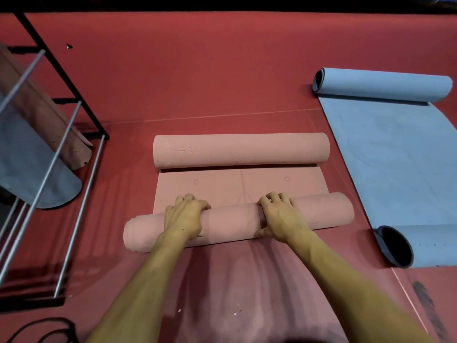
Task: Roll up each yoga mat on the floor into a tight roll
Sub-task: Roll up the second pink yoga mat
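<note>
Red padded floor fills the whole view, with a faint seam line running across it past the far end of the mat. Your pink yoga mat lies in the centre, curled at both ends: a far roll sits untouched, a near roll is under your hands, and a short flat strip shows between them. Your left hand presses palm down on the left part of the near roll, fingers bent over its far side, not closed around it. Your right hand does the same on the right part, fingers curved over the top, thumb on the near side. The near roll's left end sticks out past the flat strip, so the roll looks slightly skewed. To the right, well apart, a blue yoga mat lies mostly flat, also curled at both ends, its dark underside showing in the near curl. At left stands a black metal rack with grey rods, holding a rolled brown mat and a rolled grey-blue mat. A black cord loops at bottom left.
</note>
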